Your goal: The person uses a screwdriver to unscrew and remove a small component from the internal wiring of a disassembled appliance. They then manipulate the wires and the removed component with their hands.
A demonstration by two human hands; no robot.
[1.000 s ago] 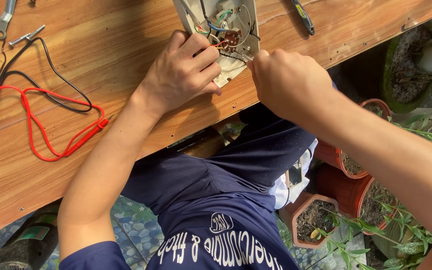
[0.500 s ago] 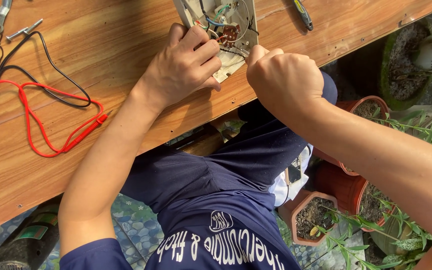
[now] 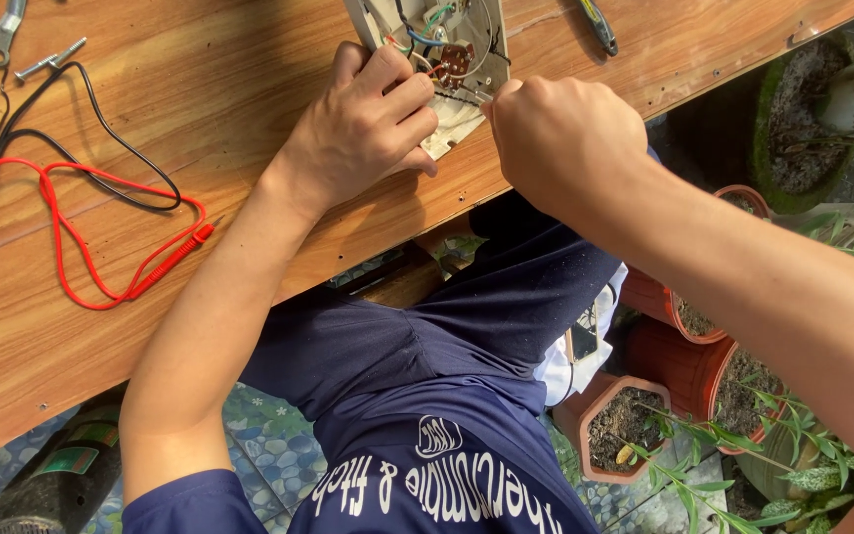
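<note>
Terracotta plant pots (image 3: 686,358) filled with dark soil stand on the ground right of the long wooden plank table (image 3: 200,89). At the table's near edge lies an opened white plastic housing (image 3: 447,59) showing coloured wires; the left hand (image 3: 368,124) curls over it, gripping, while the right hand (image 3: 565,138) is fisted beside it, its grasp hidden. Red and black probe leads (image 3: 81,218) lie well left, a metal spanner (image 3: 2,35) beyond.

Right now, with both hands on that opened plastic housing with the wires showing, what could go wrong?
The housing sits at the edge of the wooden table, held only by the left hand; it might slip off onto the lap below. The right hand works close to thin coloured wires, which could pull loose. The red test lead loops nearby and may snag a forearm.
</note>
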